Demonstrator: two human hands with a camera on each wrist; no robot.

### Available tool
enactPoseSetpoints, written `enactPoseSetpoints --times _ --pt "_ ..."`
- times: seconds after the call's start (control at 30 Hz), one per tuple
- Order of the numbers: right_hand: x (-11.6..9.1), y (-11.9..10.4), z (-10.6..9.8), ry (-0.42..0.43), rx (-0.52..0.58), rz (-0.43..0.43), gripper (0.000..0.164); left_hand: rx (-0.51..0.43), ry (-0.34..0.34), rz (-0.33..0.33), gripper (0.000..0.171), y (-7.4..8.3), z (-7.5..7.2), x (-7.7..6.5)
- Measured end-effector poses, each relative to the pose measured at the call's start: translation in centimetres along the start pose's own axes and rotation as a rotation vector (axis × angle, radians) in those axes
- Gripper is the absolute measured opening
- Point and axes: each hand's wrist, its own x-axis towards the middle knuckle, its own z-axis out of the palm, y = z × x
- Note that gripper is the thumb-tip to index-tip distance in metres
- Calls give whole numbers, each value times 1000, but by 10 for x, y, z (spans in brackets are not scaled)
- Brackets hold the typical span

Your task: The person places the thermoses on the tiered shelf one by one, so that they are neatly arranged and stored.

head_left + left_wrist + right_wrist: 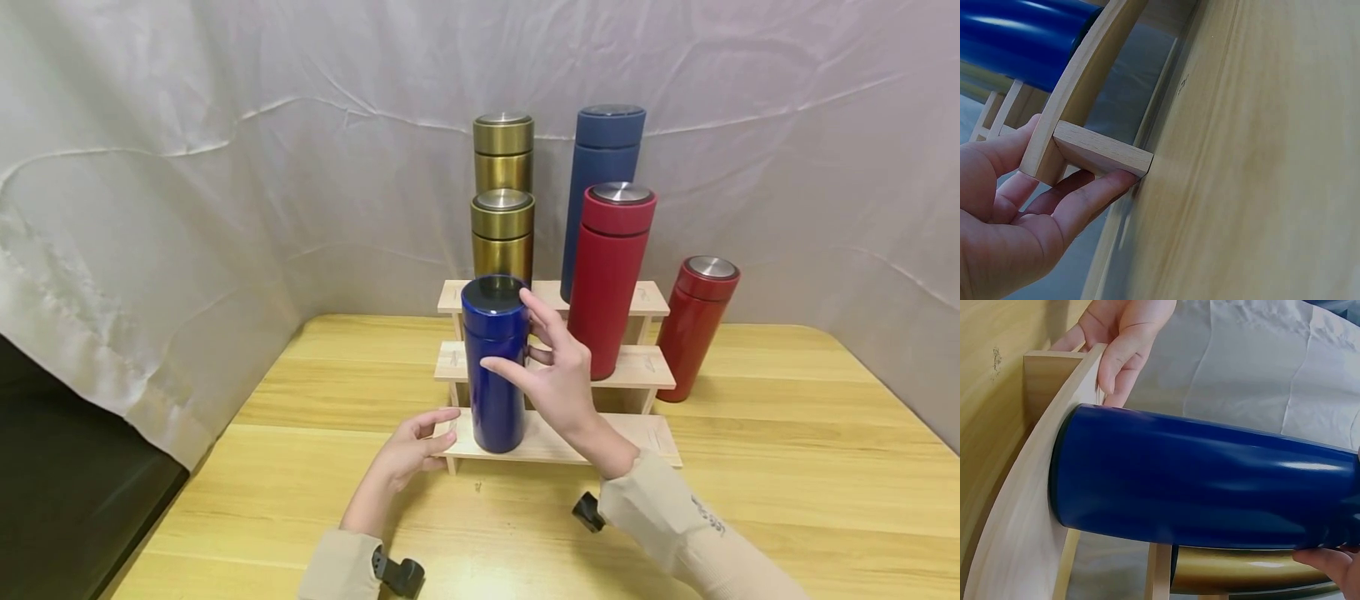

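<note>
A glossy blue thermos flask [495, 392] with a dark lid top stands upright on the lowest step of a three-tier wooden display stand [555, 437], towards its left end. My right hand [558, 375] holds the flask near its top, thumb across the front and fingers along the right side by the lid. At the step's left end, my left hand [411, 450] grips the stand. The left wrist view shows its thumb at the step board and its fingers [1094, 197] against the support below. In the right wrist view the flask's base [1063, 469] meets the board.
Two gold flasks [502, 225] stand behind the blue one. A red flask [611, 283] is on the middle step, with a matte blue flask [603, 158] behind it on the top step. Another red flask [696, 329] stands on the wooden table [787, 433], right of the stand. Grey cloth [360, 208] hangs behind.
</note>
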Motion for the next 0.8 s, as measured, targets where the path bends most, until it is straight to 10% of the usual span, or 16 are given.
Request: enactPoseSetpoints --times 0.8 --pt "-2 -5 -5 -115 -82 47 90 3 -1 2 44 0 1 0"
